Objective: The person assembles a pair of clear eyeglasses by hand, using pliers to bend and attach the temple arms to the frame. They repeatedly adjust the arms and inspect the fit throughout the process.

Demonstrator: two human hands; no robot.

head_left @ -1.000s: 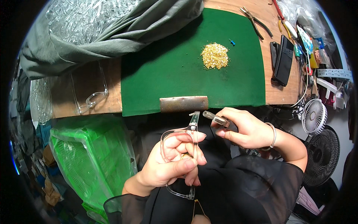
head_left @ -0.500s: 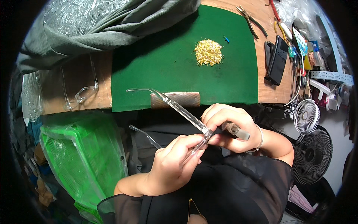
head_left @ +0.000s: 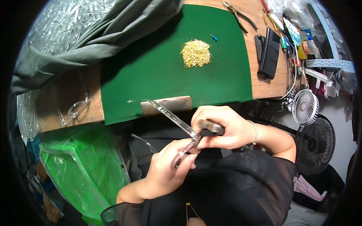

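Note:
My left hand [head_left: 164,167] is closed around the front of a clear plastic eyeglass frame [head_left: 171,116]. One temple stretches up and left over the green mat's near edge, while the other temple shows below it, beside the left hand. At the hinge, the fingertips of my right hand [head_left: 232,128] press close to the frame. A short brown-grey tool [head_left: 211,127] lies in that closed hand, its blunt end blurred; its kind and working tip cannot be made out. On the green mat [head_left: 147,71] is a heap of tiny gold and silver pieces [head_left: 196,53], like screws.
A ridged metal block [head_left: 167,105] sits at the mat's near edge. Pliers [head_left: 240,18], a blue pin-like piece [head_left: 214,37] and a black phone [head_left: 269,53] lie beyond. Grey cloth [head_left: 102,41] partly covers clear frames. A green crate [head_left: 79,169] stands left, fans [head_left: 305,107] right.
The tool has turned within my right hand, its blunt end swinging from right to left. The eyeglass front has tilted in my left hand. The whole view has shifted slightly.

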